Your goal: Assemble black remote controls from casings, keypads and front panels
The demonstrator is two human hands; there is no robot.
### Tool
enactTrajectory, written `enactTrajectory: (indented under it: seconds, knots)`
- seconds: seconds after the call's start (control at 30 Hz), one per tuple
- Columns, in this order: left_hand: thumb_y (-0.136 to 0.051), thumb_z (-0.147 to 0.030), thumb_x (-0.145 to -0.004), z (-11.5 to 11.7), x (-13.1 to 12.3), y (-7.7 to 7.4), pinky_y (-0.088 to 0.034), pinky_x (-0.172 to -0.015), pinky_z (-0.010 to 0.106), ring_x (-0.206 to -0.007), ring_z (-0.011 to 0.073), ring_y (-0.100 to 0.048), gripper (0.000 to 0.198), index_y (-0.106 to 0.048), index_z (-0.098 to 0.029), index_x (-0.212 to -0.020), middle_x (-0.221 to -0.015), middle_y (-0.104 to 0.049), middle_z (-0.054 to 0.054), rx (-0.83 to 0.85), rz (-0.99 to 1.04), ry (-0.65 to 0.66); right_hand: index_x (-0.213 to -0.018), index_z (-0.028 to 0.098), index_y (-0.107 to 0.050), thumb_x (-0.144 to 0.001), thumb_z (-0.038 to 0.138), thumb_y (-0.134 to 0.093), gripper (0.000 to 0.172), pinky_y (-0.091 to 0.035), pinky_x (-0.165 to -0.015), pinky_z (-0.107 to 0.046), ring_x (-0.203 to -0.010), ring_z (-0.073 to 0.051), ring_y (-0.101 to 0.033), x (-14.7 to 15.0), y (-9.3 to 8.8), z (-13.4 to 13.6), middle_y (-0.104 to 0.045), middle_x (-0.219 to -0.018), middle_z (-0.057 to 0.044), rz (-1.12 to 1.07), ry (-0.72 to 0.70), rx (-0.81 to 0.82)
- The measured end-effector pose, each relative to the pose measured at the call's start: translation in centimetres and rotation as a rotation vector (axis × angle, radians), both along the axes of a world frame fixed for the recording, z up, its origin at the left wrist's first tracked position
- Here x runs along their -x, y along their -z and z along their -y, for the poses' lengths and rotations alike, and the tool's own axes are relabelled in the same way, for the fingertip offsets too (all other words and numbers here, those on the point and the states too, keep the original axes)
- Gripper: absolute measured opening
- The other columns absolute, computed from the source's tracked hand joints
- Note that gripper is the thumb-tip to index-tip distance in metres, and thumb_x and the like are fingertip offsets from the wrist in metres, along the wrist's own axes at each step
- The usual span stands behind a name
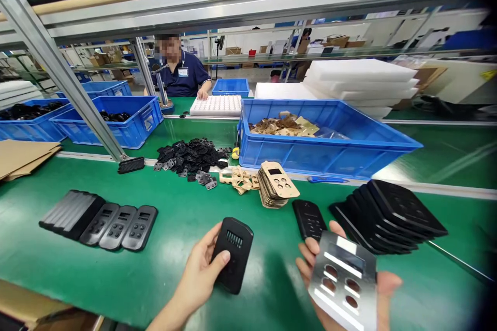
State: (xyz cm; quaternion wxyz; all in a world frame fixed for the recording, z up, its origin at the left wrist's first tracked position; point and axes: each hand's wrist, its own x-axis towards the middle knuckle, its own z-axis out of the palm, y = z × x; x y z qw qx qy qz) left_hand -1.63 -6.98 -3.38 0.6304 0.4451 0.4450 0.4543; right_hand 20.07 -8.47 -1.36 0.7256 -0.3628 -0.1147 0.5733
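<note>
My left hand (202, 264) is closed round a black plastic housing (234, 253) with a slotted window, its thumb across the front. In my right hand (308, 264) is a shiny metallic faceplate (345, 279) with a rectangular window and several round holes, gripped by its edges. Just behind that plate, another black housing (309, 219) lies on the green table. A fanned stack of black panels (392, 212) rests to the right of it. Beyond my hands stands a stack of tan adhesive sheets (277, 183) with matching cutouts.
Finished-looking grey-black housings (112, 225) lie in a row at left. Black rubber pads (190, 158) and tan scraps (238, 180) are heaped mid-table. A large blue bin (326, 152) stands behind. Across the bench, a person (186, 75) touches a white tray (215, 106). A metal post (73, 77) slants at left.
</note>
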Motion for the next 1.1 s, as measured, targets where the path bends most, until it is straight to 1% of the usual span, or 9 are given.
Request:
enactTrajectory:
  seconds: [0.13, 0.27, 0.33, 0.4, 0.47, 0.53, 0.63, 0.83, 1.1]
  knots:
    - [-0.075, -0.034, -0.072, 0.5, -1.0, -0.5, -0.044, -0.092, 0.032, -0.106, 0.0233, -0.058, 0.049, -0.061, -0.019, -0.117, -0.116, -0.066, 0.009, 0.178, 0.215, -0.044, -0.124, 0.037, -0.055, -0.068, 0.075, -0.056, 0.068, -0.05, -0.055, -0.023, -0.068, -0.014, -0.053, 0.9, 0.3, 0.0, -0.06, -0.081, -0.002, -0.073, -0.11, -0.027]
    - [-0.076, -0.033, -0.072, 0.9, -1.5, -0.5, -0.044, -0.089, 0.031, -0.102, 0.022, -0.06, 0.043, -0.065, -0.017, -0.111, -0.108, -0.069, 0.009, 0.32, 0.379, -0.06, -0.124, 0.036, -0.054, -0.076, 0.073, -0.047, 0.062, -0.046, -0.052, -0.022, -0.063, -0.013, -0.048, 1.9, 0.2, 0.1, -0.056, -0.078, -0.001, -0.071, -0.264, -0.011]
    - [-0.073, -0.034, -0.075, 1.0, -1.5, -0.5, -0.045, -0.088, 0.032, -0.101, 0.0221, -0.061, 0.038, -0.066, -0.017, -0.108, -0.106, -0.07, 0.009, 0.406, 0.443, -0.095, -0.124, 0.035, -0.054, -0.079, 0.066, -0.052, 0.054, -0.045, -0.053, -0.021, -0.062, -0.011, -0.047, 2.2, 0.1, -0.1, -0.056, -0.079, -0.001, -0.029, -0.335, 0.034]
    - [-0.072, -0.032, -0.076, 1.0, -1.6, -0.4, -0.044, -0.09, 0.033, -0.102, 0.0221, -0.06, 0.033, -0.068, -0.016, -0.105, -0.107, -0.07, 0.009, 0.458, 0.496, -0.137, -0.124, 0.036, -0.053, -0.08, 0.052, -0.062, 0.047, -0.041, -0.047, -0.017, -0.056, -0.009, -0.043, 2.4, 0.1, -0.3, -0.053, -0.077, 0.002, 0.081, -0.396, 0.073]
    - [-0.07, -0.028, -0.078, 1.1, -1.6, -0.4, -0.042, -0.093, 0.033, -0.106, 0.0225, -0.058, 0.029, -0.069, -0.015, -0.103, -0.109, -0.069, 0.009, 0.456, 0.544, -0.137, -0.124, 0.035, -0.052, -0.08, 0.041, -0.067, 0.047, -0.032, -0.039, -0.013, -0.048, -0.005, -0.035, 2.6, 0.3, -0.5, -0.049, -0.074, 0.004, 0.261, -0.46, 0.087]
    - [-0.067, -0.024, -0.079, 1.2, -1.6, -0.4, -0.041, -0.094, 0.033, -0.108, 0.0228, -0.057, 0.028, -0.068, -0.015, -0.106, -0.11, -0.069, 0.009, 0.444, 0.573, -0.099, -0.125, 0.032, -0.052, -0.081, 0.041, -0.066, 0.047, -0.028, -0.035, -0.013, -0.042, -0.003, -0.031, 2.8, 0.4, -0.8, -0.046, -0.071, 0.005, 0.447, -0.535, 0.075]
    - [-0.062, -0.02, -0.083, 1.3, -1.6, -0.4, -0.039, -0.097, 0.034, -0.112, 0.0227, -0.056, 0.027, -0.067, -0.016, -0.109, -0.11, -0.069, 0.008, 0.453, 0.586, -0.057, -0.128, 0.026, -0.05, -0.083, 0.045, -0.061, 0.05, -0.033, -0.034, -0.016, -0.039, -0.002, -0.034, 3.1, 0.6, -1.1, -0.042, -0.067, 0.007, 0.643, -0.634, 0.034]
    - [-0.056, -0.018, -0.087, 1.3, -1.8, -0.7, -0.036, -0.102, 0.034, -0.115, 0.0223, -0.054, 0.028, -0.066, -0.017, -0.113, -0.111, -0.069, 0.007, 0.451, 0.601, -0.035, -0.126, 0.025, -0.053, -0.083, 0.047, -0.058, 0.049, -0.037, -0.033, -0.018, -0.039, -0.002, -0.04, 3.7, 0.5, -1.4, -0.04, -0.077, 0.004, 0.807, -0.645, 0.029]
    - [-0.058, -0.022, -0.087, 1.5, -2.1, -0.8, -0.037, -0.1, 0.035, -0.113, 0.0226, -0.056, 0.032, -0.063, -0.02, -0.118, -0.108, -0.069, 0.007, 0.469, 0.572, -0.05, -0.126, 0.029, -0.054, -0.086, 0.039, -0.054, 0.041, -0.04, -0.031, -0.017, -0.04, -0.002, -0.044, 3.9, 1.6, -1.3, -0.038, -0.081, 0.004, 0.928, -0.611, -0.027]
